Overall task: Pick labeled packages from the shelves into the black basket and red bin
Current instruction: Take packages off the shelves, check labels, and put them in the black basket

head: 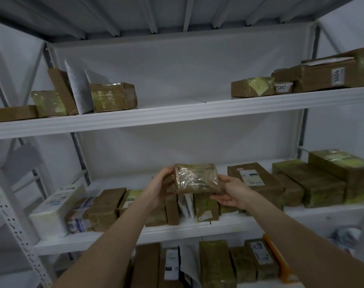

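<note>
I have a small brown package (197, 178) lifted just above the middle shelf (197, 227). My left hand (161, 183) is wrapped round its left end, and my right hand (229, 193) cradles its lower right corner. It is wrapped in glossy clear tape, so I judge it slick, and it looks light and fairly stiff. Taking it by the two short ends seems best, with the fingers kept off the shiny face. Directly beneath it stands a tight row of upright parcels (206, 208) that I could knock when drawing it out. A larger labelled box (254, 181) lies close on the right. The label on mine is too blurred to read. Neither basket nor bin is in view, though an orange edge (278, 258) shows lower right.
</note>
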Tool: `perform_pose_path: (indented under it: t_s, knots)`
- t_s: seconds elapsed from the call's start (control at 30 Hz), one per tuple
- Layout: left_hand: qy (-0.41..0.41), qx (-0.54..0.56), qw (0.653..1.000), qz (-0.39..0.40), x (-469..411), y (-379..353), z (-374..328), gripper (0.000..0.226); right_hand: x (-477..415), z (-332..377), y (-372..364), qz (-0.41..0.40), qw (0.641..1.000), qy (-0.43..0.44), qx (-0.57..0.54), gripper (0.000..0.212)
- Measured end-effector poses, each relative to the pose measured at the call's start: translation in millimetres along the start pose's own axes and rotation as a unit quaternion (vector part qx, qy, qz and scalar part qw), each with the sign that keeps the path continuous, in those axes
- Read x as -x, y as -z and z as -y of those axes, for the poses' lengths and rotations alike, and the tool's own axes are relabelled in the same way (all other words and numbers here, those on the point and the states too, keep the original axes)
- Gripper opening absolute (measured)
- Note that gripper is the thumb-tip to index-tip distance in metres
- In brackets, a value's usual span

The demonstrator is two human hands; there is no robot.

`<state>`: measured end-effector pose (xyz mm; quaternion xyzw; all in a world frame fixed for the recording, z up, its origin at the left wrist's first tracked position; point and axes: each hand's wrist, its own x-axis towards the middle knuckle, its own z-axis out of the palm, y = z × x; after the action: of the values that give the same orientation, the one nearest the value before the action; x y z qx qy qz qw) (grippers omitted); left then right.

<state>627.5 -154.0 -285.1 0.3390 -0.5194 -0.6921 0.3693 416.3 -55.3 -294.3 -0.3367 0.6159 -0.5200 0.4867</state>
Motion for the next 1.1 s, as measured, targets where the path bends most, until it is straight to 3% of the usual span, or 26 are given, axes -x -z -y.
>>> perform_pose_path:
  t_s: [0.23, 0.37, 0.47, 0.63, 0.73, 0.83, 0.97, 1.1]
  knots:
    - [-0.021, -0.068, 0.997, 0.008, 2.6, 4.6, 15.0, 0.035, 9.1, -10.5, 12.2, 0.078, 0.993, -0.056, -0.071, 0.062]
    - [-0.05, -0.052, 0.997, 0.03, 1.8, 4.1, 19.5, 0.04, 10.9, -16.9, 4.8, 0.075, 0.994, -0.049, -0.057, 0.044]
    - [-0.049, -0.045, 0.998, -0.01, -1.3, 2.6, 22.1, 0.052, 7.9, -24.9, -1.2, 0.043, 0.996, -0.027, -0.068, 0.043]
    - [0.078, -0.106, 0.991, -0.031, 10.0, -2.9, 27.9, 0.055, 4.2, -33.0, -5.5, -0.019, 0.987, -0.005, -0.159, 0.053]
    - [0.17, -0.037, 0.984, -0.041, 15.1, -16.2, 37.0, 0.058, 1.4, -35.6, -14.3, -0.057, 0.979, 0.013, -0.196, 0.062]
    - [0.203, 0.029, 0.978, -0.028, 15.3, -39.6, 50.5, 0.065, 1.5, -38.0, -27.6, -0.086, 0.97, 0.02, -0.225, 0.066]
    - [0.191, 0.068, 0.977, -0.061, 14.4, -48.1, 51.6, 0.058, 3.8, -38.6, -28.3, -0.062, 0.984, 0.026, -0.162, 0.071]
    - [0.167, -0.003, 0.982, -0.092, 13.4, -19.0, 30.9, 0.044, -2.8, -35.3, 4.3, -0.157, 0.984, 0.067, -0.047, 0.101]
